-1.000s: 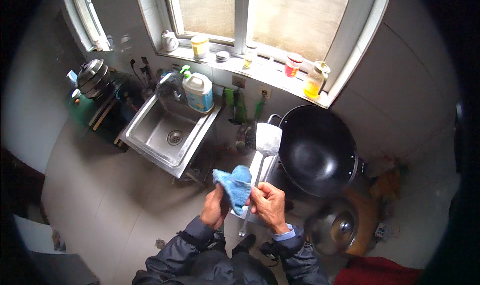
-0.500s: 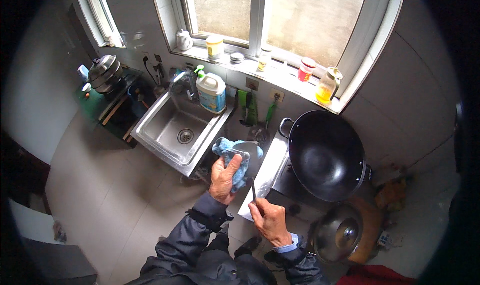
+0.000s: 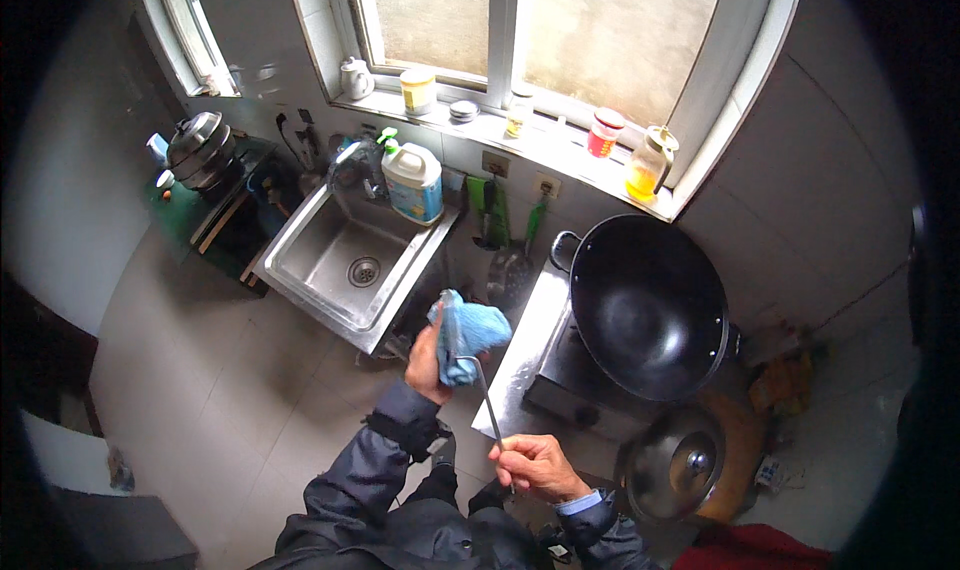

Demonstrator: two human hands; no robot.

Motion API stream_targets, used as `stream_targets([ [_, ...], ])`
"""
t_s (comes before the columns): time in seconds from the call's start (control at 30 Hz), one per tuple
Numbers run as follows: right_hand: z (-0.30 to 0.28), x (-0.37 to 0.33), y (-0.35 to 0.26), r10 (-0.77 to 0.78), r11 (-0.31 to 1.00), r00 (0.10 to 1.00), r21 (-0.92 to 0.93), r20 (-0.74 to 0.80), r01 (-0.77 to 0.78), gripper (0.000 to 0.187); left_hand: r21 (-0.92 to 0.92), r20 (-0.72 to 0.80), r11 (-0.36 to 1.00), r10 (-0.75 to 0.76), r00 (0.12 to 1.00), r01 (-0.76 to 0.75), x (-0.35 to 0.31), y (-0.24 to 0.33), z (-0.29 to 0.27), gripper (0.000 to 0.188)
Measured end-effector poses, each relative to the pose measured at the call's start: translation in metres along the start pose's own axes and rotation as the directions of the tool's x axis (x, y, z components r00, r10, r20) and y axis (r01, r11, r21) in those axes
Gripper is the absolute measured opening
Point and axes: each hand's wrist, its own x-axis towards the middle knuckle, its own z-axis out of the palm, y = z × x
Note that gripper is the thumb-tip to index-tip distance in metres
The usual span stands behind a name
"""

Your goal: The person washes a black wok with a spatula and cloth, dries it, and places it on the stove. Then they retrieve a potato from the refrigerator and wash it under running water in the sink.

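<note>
My left hand (image 3: 426,362) is closed around a light-blue cloth (image 3: 480,325), pressing it to the head of a metal spatula (image 3: 489,402). The head is seen nearly edge-on and partly hidden by the cloth and fingers. From it a thin, bent handle slants down to my right hand (image 3: 541,466), whose fingers are wrapped round its lower part. Both hands are in the air, between the steel sink (image 3: 310,305) and the stove's metal-topped counter (image 3: 520,365).
A large black wok (image 3: 650,305) sits on the stove at right, with a glass lid (image 3: 675,465) nearer me. A soap jug (image 3: 412,185) stands at the sink's back corner. Jars line the windowsill (image 3: 480,128). Green-handled utensils (image 3: 533,220) hang behind. A pot (image 3: 200,150) stands far left.
The spatula has been turned, from its broad face showing to nearly edge-on. The cloth now bunches on the head's right side. My right hand has moved slightly down, toward me.
</note>
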Motion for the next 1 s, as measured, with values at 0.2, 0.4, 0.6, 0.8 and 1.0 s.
stream_targets([
  [0.2, -0.004, 0.011, 0.007, -0.267, 0.895, 0.926, -0.425, -0.267, 0.136, 0.020, -0.229, 0.215, 0.952, -0.154, 0.964, 0.203, -0.049, -0.043, 0.009, 0.059],
  [0.4, -0.012, 0.002, 0.040, -0.698, 0.265, 0.715, -0.940, -0.032, 0.216, 0.011, 0.076, -0.019, 0.997, -0.026, 0.999, 0.027, -0.053, -0.057, 0.012, 0.050],
  [0.6, -0.026, -0.028, 0.064, -0.762, 0.291, 0.638, -0.939, -0.112, 0.183, 0.014, 0.302, 0.039, 0.941, -0.172, 0.984, 0.153, -0.089, -0.110, 0.036, 0.047],
  [0.8, -0.033, -0.072, 0.080, -0.716, 0.564, 0.667, -0.733, -0.207, 0.379, 0.023, 0.452, -0.028, 0.888, -0.086, 0.996, 0.089, -0.101, -0.113, 0.065, 0.040],
  [1.0, -0.043, -0.109, 0.100, -0.732, 0.632, 0.617, -0.626, -0.289, 0.456, 0.013, 0.522, 0.095, 0.853, -0.037, 0.995, -0.019, -0.122, -0.128, 0.105, 0.031],
])
